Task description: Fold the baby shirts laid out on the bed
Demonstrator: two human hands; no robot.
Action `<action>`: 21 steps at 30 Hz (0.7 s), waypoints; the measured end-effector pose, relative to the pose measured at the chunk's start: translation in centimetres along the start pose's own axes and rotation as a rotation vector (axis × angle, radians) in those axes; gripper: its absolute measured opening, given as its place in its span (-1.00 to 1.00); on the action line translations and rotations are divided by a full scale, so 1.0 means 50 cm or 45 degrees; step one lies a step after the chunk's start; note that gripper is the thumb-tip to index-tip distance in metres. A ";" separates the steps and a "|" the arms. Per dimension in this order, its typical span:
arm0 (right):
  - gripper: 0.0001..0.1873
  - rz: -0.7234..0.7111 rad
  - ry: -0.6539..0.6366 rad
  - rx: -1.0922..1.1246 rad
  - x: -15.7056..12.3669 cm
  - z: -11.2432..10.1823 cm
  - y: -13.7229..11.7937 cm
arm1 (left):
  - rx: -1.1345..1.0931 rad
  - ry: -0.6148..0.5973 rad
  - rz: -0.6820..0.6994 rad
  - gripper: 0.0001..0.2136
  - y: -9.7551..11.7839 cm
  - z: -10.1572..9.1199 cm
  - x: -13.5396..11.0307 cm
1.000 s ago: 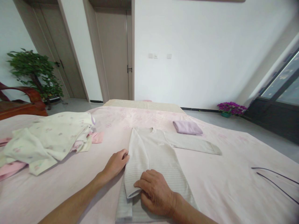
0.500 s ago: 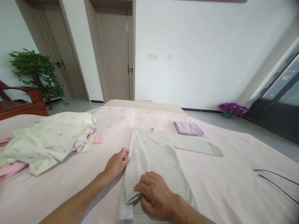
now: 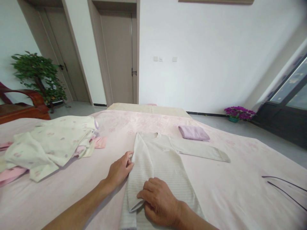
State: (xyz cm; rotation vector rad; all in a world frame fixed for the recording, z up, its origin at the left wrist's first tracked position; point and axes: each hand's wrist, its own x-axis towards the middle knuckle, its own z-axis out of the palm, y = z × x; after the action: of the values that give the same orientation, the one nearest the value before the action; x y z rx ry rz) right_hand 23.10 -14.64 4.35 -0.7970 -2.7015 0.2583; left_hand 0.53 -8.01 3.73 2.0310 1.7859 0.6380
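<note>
A pale striped long-sleeved top [image 3: 163,163] lies flat on the pink bed sheet [image 3: 240,188], its left side folded inward and one sleeve stretched out to the right. My left hand [image 3: 120,170] pinches the folded left edge of the top with its fingers closed. My right hand [image 3: 159,199] rests lower down on the garment, fingers curled around the cuff of the folded-in sleeve.
A heap of cream and pink clothes [image 3: 48,145] lies on the bed's left side. A folded lilac cloth [image 3: 193,132] sits farther back. Two dark cords [image 3: 283,185] cross the sheet at right. A wooden chair [image 3: 21,107], a plant [image 3: 38,75] and doors stand beyond.
Both hands have stayed on the top; the left hand crept slightly up along the folded edge. The view tilted a little.
</note>
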 end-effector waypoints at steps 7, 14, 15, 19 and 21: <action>-0.62 -0.006 -0.003 -0.002 0.002 -0.003 -0.002 | 0.014 -0.036 0.009 -0.55 0.012 -0.009 -0.003; -0.63 0.012 -0.012 -0.001 0.003 -0.009 -0.005 | 0.040 -0.047 0.014 -0.59 0.013 -0.009 -0.004; -0.63 0.012 -0.013 -0.005 0.003 -0.009 -0.006 | 0.039 -0.043 0.017 -0.59 0.012 -0.009 -0.004; -0.65 0.024 -0.014 -0.018 0.004 -0.009 -0.008 | 0.032 -0.037 0.034 -0.61 0.012 -0.008 -0.003; -0.65 0.030 -0.021 -0.009 0.004 -0.010 -0.009 | 0.037 -0.042 0.037 -0.61 0.011 -0.007 -0.002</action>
State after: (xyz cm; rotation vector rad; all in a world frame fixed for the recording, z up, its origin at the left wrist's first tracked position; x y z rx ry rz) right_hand 22.89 -14.83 4.98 -0.8331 -2.7109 0.2621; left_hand 0.76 -8.18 4.33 2.0777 1.7602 0.5870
